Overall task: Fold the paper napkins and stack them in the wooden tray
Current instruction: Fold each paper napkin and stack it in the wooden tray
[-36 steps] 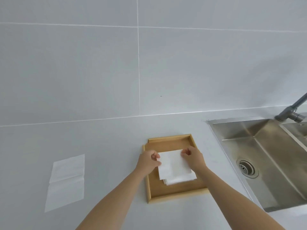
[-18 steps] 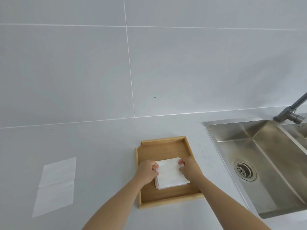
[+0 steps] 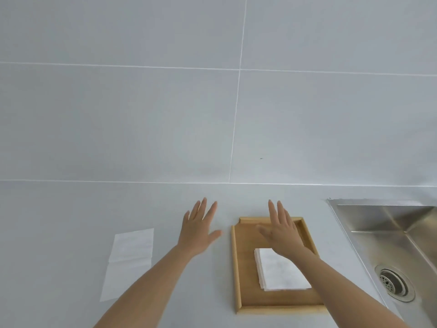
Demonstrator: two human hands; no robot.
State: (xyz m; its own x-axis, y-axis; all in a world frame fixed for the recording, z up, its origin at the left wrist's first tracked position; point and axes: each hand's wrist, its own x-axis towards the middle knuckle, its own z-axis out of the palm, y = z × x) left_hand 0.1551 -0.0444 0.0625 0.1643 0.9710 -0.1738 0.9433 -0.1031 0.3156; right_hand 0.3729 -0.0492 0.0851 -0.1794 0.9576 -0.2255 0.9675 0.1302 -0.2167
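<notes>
1. A stack [image 3: 281, 271] of folded napkins is seen in the near half of the tray [image 3: 236, 268], partly hidden by the right forearm.
2. One napkin [image 3: 128, 261] is left unfolded on the counter [image 3: 59, 233], left of the tray, its long axis running near to far.
3. The left hand [image 3: 197, 229] is spread wide and empty between napkin and tray, so it is judged the nearer for the coming reach.
4. The right hand [image 3: 280, 230] is held splayed, empty, above the tray's far half.
</notes>
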